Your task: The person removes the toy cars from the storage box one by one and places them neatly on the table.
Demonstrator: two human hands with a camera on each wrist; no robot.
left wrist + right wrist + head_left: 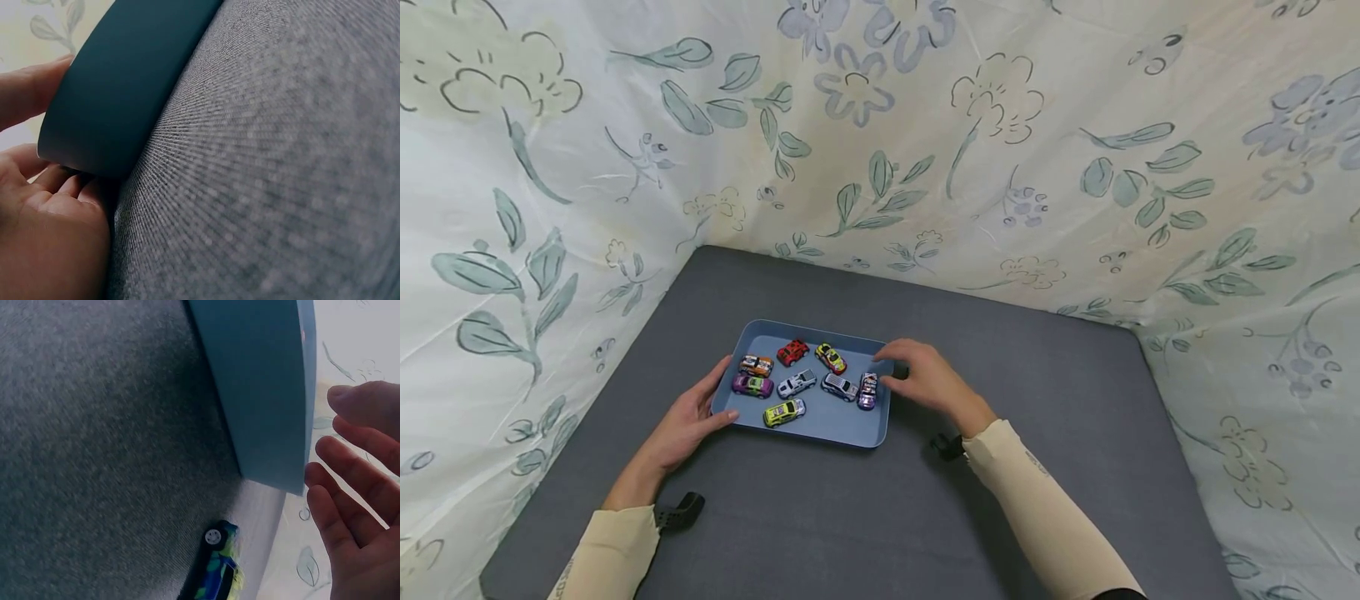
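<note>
A blue tray (842,429) lies on the grey table, holding several toy cars. Its left end is gripped by my left hand (681,425), thumb at the front rim and fingers along the side. The left wrist view shows those fingers (62,194) tucked low against the outer wall. Over the tray's right rim hovers my right hand (932,379), fingers loosely bent and holding nothing. Nearest to it is a white, red and purple toy car (867,391). Outside the tray, a blue and yellow toy car (219,565) sits on the table, mostly hidden by my right hand in the head view.
Among the cars in the tray are a red one (793,352), a purple and green one (752,385) and a yellow-green one (784,413). The grey table (820,517) is bordered at the back and sides by a floral curtain (910,167).
</note>
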